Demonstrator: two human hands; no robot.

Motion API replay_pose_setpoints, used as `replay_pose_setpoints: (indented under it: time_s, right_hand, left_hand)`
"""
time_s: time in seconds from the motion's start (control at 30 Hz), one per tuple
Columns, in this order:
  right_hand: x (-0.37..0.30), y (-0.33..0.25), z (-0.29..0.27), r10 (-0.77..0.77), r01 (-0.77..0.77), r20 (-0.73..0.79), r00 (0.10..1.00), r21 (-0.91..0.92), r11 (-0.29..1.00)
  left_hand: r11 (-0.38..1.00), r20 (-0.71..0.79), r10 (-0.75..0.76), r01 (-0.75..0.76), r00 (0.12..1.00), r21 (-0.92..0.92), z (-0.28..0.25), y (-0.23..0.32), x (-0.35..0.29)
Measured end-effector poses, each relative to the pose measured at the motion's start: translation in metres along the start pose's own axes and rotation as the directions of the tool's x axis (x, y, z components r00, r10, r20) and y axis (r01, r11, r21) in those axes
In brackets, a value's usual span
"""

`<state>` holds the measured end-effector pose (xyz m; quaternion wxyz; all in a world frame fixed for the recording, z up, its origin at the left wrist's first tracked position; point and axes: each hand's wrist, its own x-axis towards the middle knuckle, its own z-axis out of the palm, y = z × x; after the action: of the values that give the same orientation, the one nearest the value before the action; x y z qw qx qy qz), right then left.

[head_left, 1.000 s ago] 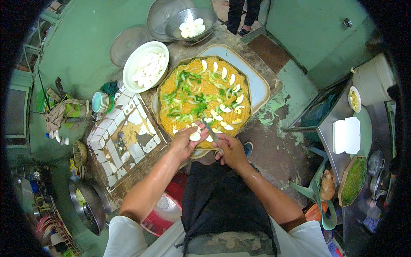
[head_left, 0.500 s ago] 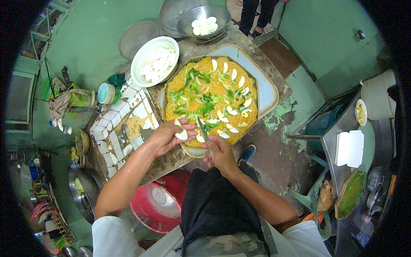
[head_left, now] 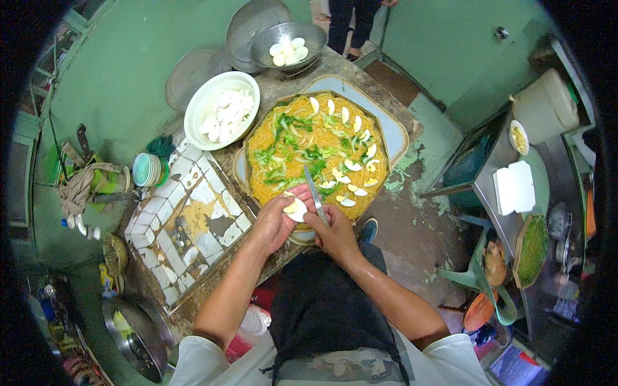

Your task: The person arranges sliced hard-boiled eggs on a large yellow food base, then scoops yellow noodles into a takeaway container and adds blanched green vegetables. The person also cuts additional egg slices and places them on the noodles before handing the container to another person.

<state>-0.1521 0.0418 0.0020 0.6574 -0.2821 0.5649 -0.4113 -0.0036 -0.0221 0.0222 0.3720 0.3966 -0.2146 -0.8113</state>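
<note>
My left hand (head_left: 279, 222) holds a cut boiled egg (head_left: 297, 210), its yolk and white showing, above the near edge of the noodle tray. In my right hand (head_left: 334, 233) is a knife (head_left: 313, 188), blade pointing away from me and close beside the egg. Below both hands lies a large tray of yellow noodles (head_left: 270, 183) with chopped greens strewn over it. Egg slices (head_left: 353, 165) lie along its right side and near right part. Whether the blade touches the egg I cannot tell.
Beyond the tray stand a white bowl of peeled eggs (head_left: 199, 96) and a metal colander (head_left: 260, 48) holding more eggs. Broken white tiles (head_left: 151, 225) cover the counter at left. At right, a side table holds a white open box (head_left: 515, 186). Another person's legs (head_left: 351, 29) show at the back.
My hands have come closer together, bringing the egg beside the knife. The egg's cut face with yolk now shows. The whole view has shifted slightly.
</note>
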Motion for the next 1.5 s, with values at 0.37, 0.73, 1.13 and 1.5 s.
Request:
replay_pose_setpoints:
  time_s: [0.37,0.73,1.13,1.5]
  right_hand:
    - [0.014,0.011,0.044,-0.091,0.104,-0.146,0.985,0.086,0.991]
    - [-0.044,0.038,0.031,-0.405,0.325,-0.063,0.912,-0.492,0.808]
    - [-0.015,0.060,0.067,-0.160,0.164,-0.151,0.976,0.019,0.986]
    - [-0.031,0.016,0.029,-0.246,0.237,-0.034,0.969,-0.168,0.957]
  left_hand:
    - [0.985,-0.049,0.093,-0.085,0.994,0.153,-0.022,-0.010,-0.005]
    - [0.997,-0.134,-0.015,0.024,0.991,0.068,-0.041,0.003,-0.002]
    - [0.923,-0.177,-0.158,0.209,0.971,0.323,-0.052,0.040,0.015]
    - [0.993,-0.225,-0.004,0.031,0.974,0.115,-0.028,0.023,0.013]
